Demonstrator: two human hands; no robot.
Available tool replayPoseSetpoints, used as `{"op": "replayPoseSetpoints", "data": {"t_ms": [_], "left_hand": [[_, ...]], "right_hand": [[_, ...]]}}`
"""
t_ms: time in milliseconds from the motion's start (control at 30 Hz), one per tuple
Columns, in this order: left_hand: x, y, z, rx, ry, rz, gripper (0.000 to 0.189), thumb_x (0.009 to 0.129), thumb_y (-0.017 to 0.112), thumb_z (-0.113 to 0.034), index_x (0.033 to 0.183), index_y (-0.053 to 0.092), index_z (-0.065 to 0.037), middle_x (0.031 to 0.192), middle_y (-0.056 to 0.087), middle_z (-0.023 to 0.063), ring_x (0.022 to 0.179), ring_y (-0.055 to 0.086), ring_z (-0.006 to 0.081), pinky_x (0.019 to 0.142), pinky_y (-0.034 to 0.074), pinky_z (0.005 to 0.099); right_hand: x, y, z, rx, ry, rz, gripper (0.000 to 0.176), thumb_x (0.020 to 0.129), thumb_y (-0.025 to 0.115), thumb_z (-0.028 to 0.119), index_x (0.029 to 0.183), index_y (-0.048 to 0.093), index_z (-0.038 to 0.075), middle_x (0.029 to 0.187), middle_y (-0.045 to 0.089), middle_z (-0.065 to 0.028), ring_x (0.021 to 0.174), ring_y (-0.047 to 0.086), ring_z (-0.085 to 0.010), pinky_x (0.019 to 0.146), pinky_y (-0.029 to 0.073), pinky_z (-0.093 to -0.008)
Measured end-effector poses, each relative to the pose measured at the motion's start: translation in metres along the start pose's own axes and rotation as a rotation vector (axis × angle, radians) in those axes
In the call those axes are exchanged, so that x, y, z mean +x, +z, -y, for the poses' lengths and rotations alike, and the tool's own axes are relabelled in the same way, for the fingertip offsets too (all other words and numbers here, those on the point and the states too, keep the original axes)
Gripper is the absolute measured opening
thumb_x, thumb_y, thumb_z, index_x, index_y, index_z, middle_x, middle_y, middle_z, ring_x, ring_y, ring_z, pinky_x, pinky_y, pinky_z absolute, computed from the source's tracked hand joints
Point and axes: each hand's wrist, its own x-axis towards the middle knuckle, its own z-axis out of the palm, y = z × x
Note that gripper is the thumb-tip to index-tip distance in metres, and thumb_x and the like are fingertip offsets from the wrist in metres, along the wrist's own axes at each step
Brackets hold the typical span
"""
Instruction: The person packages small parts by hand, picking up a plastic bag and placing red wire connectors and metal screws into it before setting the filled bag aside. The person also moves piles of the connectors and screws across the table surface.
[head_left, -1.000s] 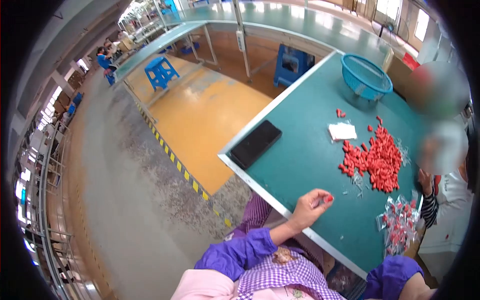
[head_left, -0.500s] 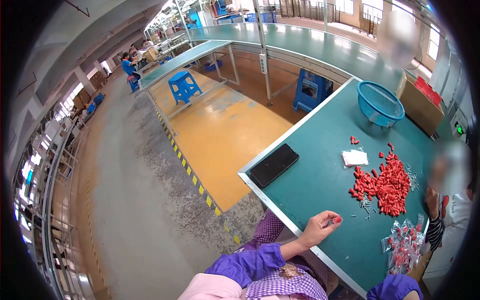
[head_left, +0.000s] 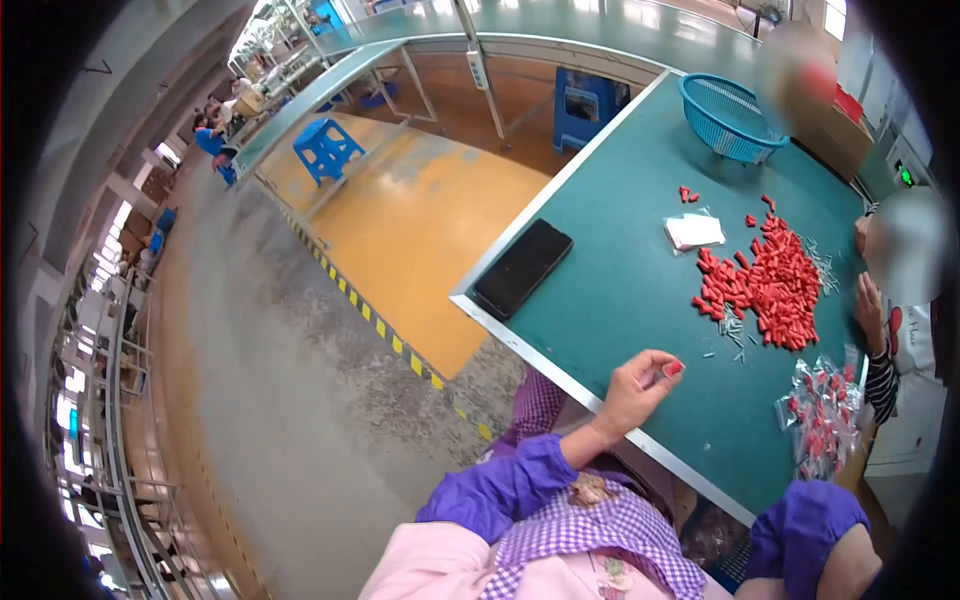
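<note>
My left hand (head_left: 638, 390) is held over the near edge of the green table (head_left: 600, 290), fingers closed in a pinch on a small red plastic piece (head_left: 673, 369). Of my right arm only the purple sleeve cover (head_left: 808, 535) shows at the bottom right; the hand itself is out of view. Beyond my left hand lies a heap of short red plastic pieces (head_left: 775, 285), with thin grey metal pins or screws (head_left: 733, 325) beside it. Small clear bags with red pieces inside (head_left: 822, 415) are piled at the right edge. A packet of small white bags or cards (head_left: 694, 231) lies behind.
A black phone (head_left: 523, 268) lies near the table's left edge. At the back stand a blue plastic basket (head_left: 733, 120) and a cardboard box (head_left: 835, 140). Across the table on the right, a co-worker's hand (head_left: 870, 310) rests at the edge. A blue stool (head_left: 327, 150) stands on the floor.
The whole view has shifted, so the table's contents appear higher in the picture. My left hand still pinches the red piece, and more of my right sleeve shows.
</note>
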Motion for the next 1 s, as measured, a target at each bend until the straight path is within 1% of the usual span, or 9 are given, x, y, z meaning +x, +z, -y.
{"op": "replayPoseSetpoints", "data": {"t_ms": [100, 200, 267, 400, 433, 467, 500, 667, 1000], "left_hand": [[0.001, -0.005, 0.003, -0.157, 0.016, -0.012, 0.020, 0.084, 0.065, -0.004, 0.102, 0.057, 0.001, 0.098, 0.059, 0.0036, 0.094, 0.055, 0.0090, 0.084, 0.045, 0.0229], [-0.001, -0.003, -0.001, 0.010, 0.052, -0.064, 0.018, 0.083, 0.065, -0.002, 0.100, 0.058, -0.001, 0.095, 0.060, 0.0024, 0.089, 0.057, 0.0087, 0.080, 0.047, 0.0226], [-0.002, -0.001, -0.008, 0.062, 0.041, -0.073, 0.016, 0.083, 0.065, -0.004, 0.098, 0.059, -0.003, 0.094, 0.061, 0.0014, 0.088, 0.057, 0.0083, 0.078, 0.047, 0.0217], [-0.002, -0.002, -0.003, 0.081, 0.049, -0.137, 0.015, 0.082, 0.067, -0.006, 0.096, 0.061, -0.007, 0.081, 0.058, -0.0048, 0.061, 0.046, 0.0003, 0.050, 0.035, 0.0154], [-0.003, -0.001, -0.005, 0.060, 0.041, -0.140, 0.015, 0.082, 0.067, -0.006, 0.095, 0.060, -0.006, 0.080, 0.058, -0.0043, 0.060, 0.046, 0.0008, 0.050, 0.036, 0.0155], [-0.002, -0.003, -0.002, 0.025, 0.034, -0.132, 0.016, 0.082, 0.067, -0.007, 0.096, 0.060, -0.006, 0.080, 0.059, -0.0034, 0.060, 0.047, 0.0014, 0.050, 0.036, 0.0157], [-0.002, -0.003, -0.002, 0.018, 0.029, -0.131, 0.017, 0.082, 0.068, -0.007, 0.097, 0.060, -0.005, 0.080, 0.059, -0.0030, 0.060, 0.048, 0.0017, 0.050, 0.037, 0.0157], [-0.005, -0.006, -0.013, -0.006, -0.031, -0.147, 0.018, 0.082, 0.068, -0.006, 0.098, 0.060, -0.004, 0.081, 0.059, -0.0021, 0.059, 0.048, 0.0022, 0.050, 0.038, 0.0159], [-0.001, 0.000, -0.012, -0.025, -0.034, -0.162, 0.020, 0.081, 0.069, -0.007, 0.098, 0.060, -0.004, 0.081, 0.060, -0.0013, 0.058, 0.049, 0.0023, 0.049, 0.038, 0.0157]], "right_hand": [[-0.001, -0.002, 0.011, -0.024, 0.101, 0.012, 0.020, 0.091, 0.050, 0.023, 0.102, 0.061, 0.011, 0.107, 0.062, -0.0026, 0.091, 0.060, -0.0159, 0.080, 0.041, -0.0324], [0.009, -0.005, 0.054, -0.146, 0.250, 0.030, 0.020, 0.091, 0.050, 0.023, 0.101, 0.062, 0.011, 0.107, 0.062, -0.0028, 0.091, 0.060, -0.0160, 0.080, 0.040, -0.0324], [0.002, -0.015, 0.025, -0.142, 0.381, 0.061, 0.024, 0.093, 0.047, 0.032, 0.097, 0.060, 0.013, 0.095, 0.062, 0.0006, 0.084, 0.058, -0.0137, 0.080, 0.038, -0.0340], [-0.067, 0.013, -0.063, -0.376, 0.512, -0.288, 0.018, 0.078, 0.057, 0.006, 0.095, 0.063, 0.003, 0.092, 0.064, -0.0057, 0.078, 0.060, -0.0143, 0.080, 0.045, -0.0282], [-0.085, 0.016, -0.084, -0.413, 0.525, -0.366, 0.021, 0.074, 0.060, 0.000, 0.095, 0.064, 0.001, 0.091, 0.064, -0.0073, 0.077, 0.061, -0.0144, 0.080, 0.047, -0.0267], [-0.101, 0.015, -0.104, -0.344, 0.638, -0.286, 0.015, 0.086, 0.060, 0.008, 0.100, 0.062, 0.001, 0.087, 0.063, -0.0051, 0.071, 0.058, -0.0093, 0.065, 0.047, -0.0224], [-0.124, 0.010, -0.117, -0.479, 0.858, -0.148, 0.010, 0.086, 0.060, 0.005, 0.095, 0.063, 0.001, 0.084, 0.063, -0.0036, 0.070, 0.057, -0.0081, 0.063, 0.046, -0.0207], [-0.236, -0.007, -0.160, -0.732, 1.186, 0.081, 0.014, 0.078, 0.063, 0.005, 0.091, 0.065, 0.000, 0.078, 0.063, -0.0142, 0.064, 0.059, -0.0185, 0.060, 0.046, -0.0282], [-0.237, 0.027, -0.213, -0.772, 0.799, 0.316, 0.021, 0.078, 0.062, 0.006, 0.099, 0.062, 0.004, 0.096, 0.061, -0.0114, 0.087, 0.060, -0.0297, 0.074, 0.049, -0.0371]]}}
